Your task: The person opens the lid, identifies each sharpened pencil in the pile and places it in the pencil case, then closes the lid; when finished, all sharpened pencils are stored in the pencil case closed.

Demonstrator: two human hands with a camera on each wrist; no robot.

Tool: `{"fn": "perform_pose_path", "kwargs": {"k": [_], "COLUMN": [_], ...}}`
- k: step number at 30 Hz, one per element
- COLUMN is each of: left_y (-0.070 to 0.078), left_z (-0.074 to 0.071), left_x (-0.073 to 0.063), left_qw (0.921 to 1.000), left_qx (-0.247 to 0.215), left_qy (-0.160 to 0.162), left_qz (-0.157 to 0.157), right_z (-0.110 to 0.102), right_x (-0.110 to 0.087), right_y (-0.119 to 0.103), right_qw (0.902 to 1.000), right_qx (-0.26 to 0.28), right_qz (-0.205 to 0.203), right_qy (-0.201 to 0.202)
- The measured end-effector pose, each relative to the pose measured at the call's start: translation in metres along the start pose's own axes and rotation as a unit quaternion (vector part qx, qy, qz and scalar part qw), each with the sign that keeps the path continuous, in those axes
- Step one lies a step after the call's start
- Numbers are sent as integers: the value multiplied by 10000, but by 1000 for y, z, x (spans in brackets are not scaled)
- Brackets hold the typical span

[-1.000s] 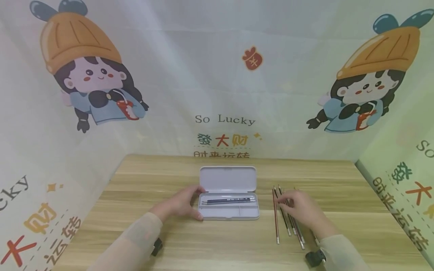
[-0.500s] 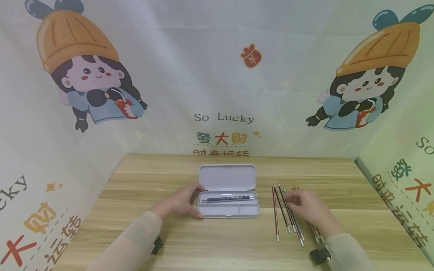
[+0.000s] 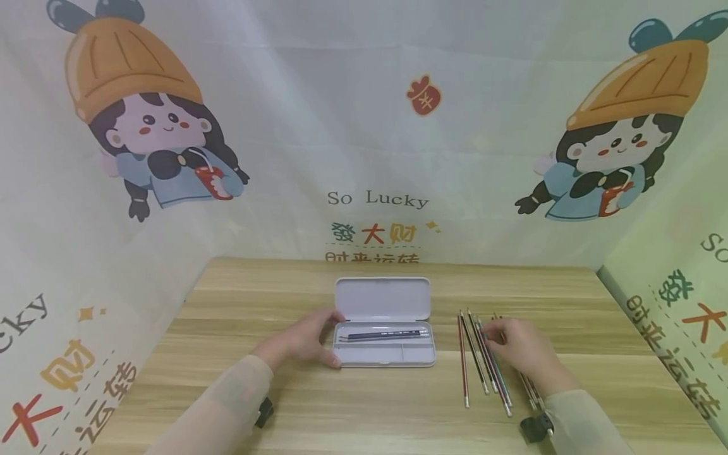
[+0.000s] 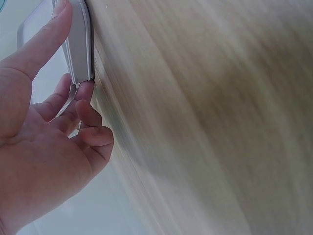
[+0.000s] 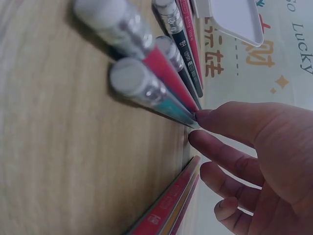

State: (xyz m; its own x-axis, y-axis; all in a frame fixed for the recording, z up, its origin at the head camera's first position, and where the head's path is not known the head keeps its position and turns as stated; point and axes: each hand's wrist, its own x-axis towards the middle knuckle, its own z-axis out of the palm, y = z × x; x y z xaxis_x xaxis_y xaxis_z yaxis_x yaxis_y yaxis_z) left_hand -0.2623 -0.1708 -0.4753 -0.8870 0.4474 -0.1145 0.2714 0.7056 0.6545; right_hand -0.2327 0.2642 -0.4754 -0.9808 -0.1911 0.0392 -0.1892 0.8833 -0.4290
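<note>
In the head view, my left hand (image 3: 304, 341) holds the left end of an opened pale pencil case (image 3: 370, 358), its thumb at the front edge and fingers at the back. Dark pencils (image 3: 375, 335) lie in the case's long rear compartment. My right hand (image 3: 520, 347) is over the loose pencils to the right of the case. In the right wrist view, its thumb and index finger pinch the far part of a teal pencil (image 5: 168, 107), whose eraser end is near the tabletop. A red pencil (image 5: 168, 73) lies right beside it.
Further loose pencils include a red one (image 3: 463, 366) nearest the case and a black one (image 3: 476, 357). Another group of pencils (image 3: 531, 390) lies partly under my right wrist. The wooden table (image 3: 273, 284) meets a printed cloth backdrop (image 3: 273, 158) behind and at both sides.
My right hand has moved right across the pencils, from near the leftmost red one to the teal one. My left hand has stayed on the case.
</note>
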Motion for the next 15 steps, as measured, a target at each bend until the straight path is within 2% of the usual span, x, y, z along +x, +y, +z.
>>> {"fn": "perform_pose_path", "kwargs": {"k": [9,15], "left_y": [1,2], "left_z": [0,-1], "left_x": [-1,-1], "left_qw": [10000,10000], "left_qx": [-6,10], "left_qy": [-16,7], "left_qz": [-25,31], "right_z": [-2,-1], "right_x": [1,2], "right_y": [-1,-3], "right_qw": [9996,9993], "right_qx": [-52,-121], "right_qz": [239,351], "right_qy": [-112,-39]}}
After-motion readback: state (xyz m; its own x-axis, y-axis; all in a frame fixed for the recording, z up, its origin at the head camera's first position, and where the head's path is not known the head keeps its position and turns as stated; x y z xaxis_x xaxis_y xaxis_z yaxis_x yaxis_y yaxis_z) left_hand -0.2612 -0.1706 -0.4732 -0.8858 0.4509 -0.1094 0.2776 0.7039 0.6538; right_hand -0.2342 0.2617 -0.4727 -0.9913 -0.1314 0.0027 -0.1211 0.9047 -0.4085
